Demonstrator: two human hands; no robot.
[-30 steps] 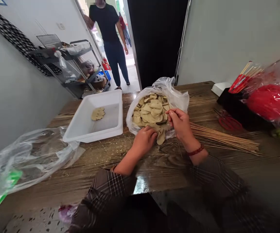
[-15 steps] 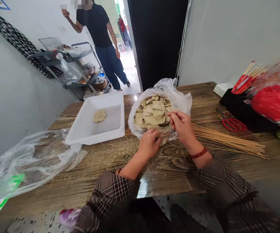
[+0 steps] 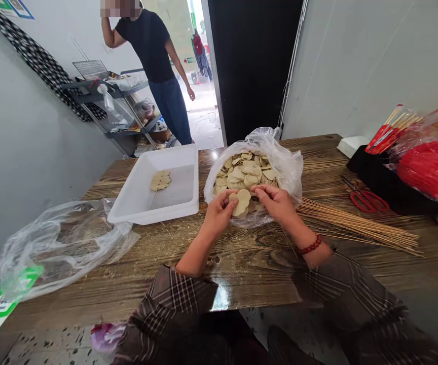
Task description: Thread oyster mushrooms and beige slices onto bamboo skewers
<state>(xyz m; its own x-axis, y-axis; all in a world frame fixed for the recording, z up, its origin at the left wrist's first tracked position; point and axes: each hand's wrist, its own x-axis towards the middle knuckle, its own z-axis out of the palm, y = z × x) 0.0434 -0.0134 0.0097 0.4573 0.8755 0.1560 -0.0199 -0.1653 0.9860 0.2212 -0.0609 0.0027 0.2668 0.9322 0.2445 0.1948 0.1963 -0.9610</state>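
Observation:
Thin beige rounded slices [image 3: 243, 202] are pinched in my left hand [image 3: 219, 209], its thumb on their face. My right hand [image 3: 277, 202] is closed, fingertips close to the slices' right edge. A thin bamboo skewer [image 3: 290, 244] runs from it, its lower end showing below the wrist; its tip near the slices is hard to make out. Both hands are over the front rim of a clear plastic bag [image 3: 292, 165], which is full of similar slices [image 3: 247, 170]. To the right lies a bundle of bamboo skewers [image 3: 363, 225].
A white tray [image 3: 128, 210] at left holds skewered slices [image 3: 160, 180]. A crumpled plastic bag [image 3: 63, 243] lies beside it. Red-handled scissors [image 3: 369, 201] and a black box [image 3: 405, 190] stand right. Beyond the table, a person [image 3: 154, 56] is near a shelf cart [image 3: 118, 94].
My left hand has lifted slices from the bag's front edge and holds them up. My right hand has lowered its skewer toward them. The person behind has shifted and raised an arm to the head.

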